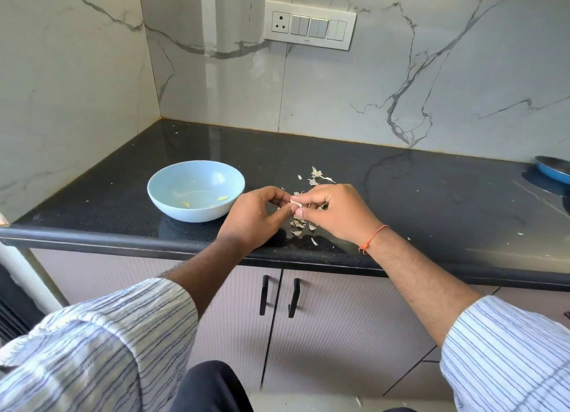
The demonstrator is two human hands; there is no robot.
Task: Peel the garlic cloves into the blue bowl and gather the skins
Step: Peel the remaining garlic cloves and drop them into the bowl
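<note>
Near the counter's [123,195] front edge, the left hand [256,217] and right hand [333,211] pinch one garlic clove [295,204] between fingertips, over scattered skins [300,226]; the blue bowl [196,189] sits just left.

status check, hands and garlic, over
Left hand and right hand both pinch one garlic clove. Peeled cloves sit in blue bowl. Skins scattered on counter, ungathered.

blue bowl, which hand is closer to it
Left. The left hand sits just right of the blue bowl, almost at its rim. The right hand is farther right, beyond the left hand, both pinching a garlic clove.
</note>
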